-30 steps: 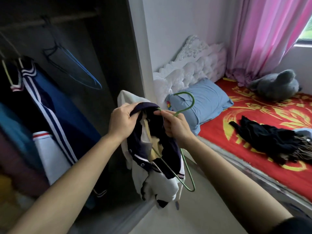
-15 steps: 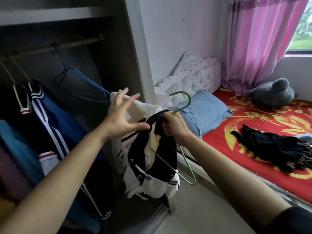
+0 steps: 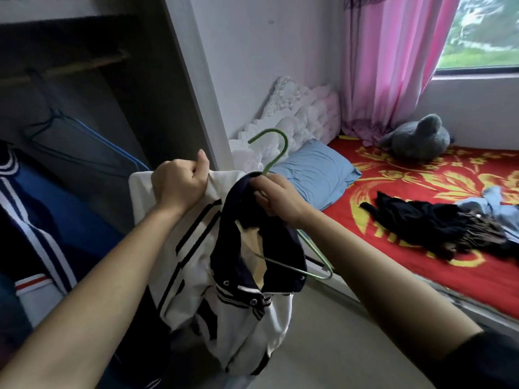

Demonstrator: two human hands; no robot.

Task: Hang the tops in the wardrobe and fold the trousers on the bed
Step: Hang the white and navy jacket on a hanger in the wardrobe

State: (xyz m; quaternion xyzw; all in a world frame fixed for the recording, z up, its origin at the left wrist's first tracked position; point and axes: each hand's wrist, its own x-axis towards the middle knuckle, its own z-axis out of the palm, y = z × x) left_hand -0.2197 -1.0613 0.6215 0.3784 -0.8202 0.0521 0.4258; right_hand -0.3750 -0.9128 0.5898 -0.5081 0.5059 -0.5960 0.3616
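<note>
1. Before the wardrobe (image 3: 184, 80), a white-and-navy jacket (image 3: 193, 265) is clutched by the curled left hand (image 3: 179, 183).
2. Its collar and a green wire hanger (image 3: 278, 153) are pinched by the right hand (image 3: 280, 203).
3. Dark trousers (image 3: 421, 220) are heaped on the bed (image 3: 407, 178).

the wardrobe (image 3: 140, 94) stood open on the left and the bed (image 3: 421, 276) on the right, with a strip of floor (image 3: 337, 346) between them. inside the wardrobe a rail (image 3: 84, 64) ran across near the top. empty hangers (image 3: 84, 136) hung from it, and hung clothes (image 3: 42, 220) filled the left end. in front of the wardrobe's edge the left hand (image 3: 179, 186) gripped a jacket (image 3: 196, 276) at its top. just to its right the right hand (image 3: 280, 200) held the collar together with a hanger (image 3: 273, 147), whose hook rose above both hands. on the bed a pillow (image 3: 311, 169) lay against the headboard (image 3: 295, 108). a plush toy (image 3: 415, 136) sat at the far side below the window (image 3: 483, 32), beside the curtain (image 3: 387, 66). a pile of clothes (image 3: 435, 226) lay nearer, right of the pillow.
</note>
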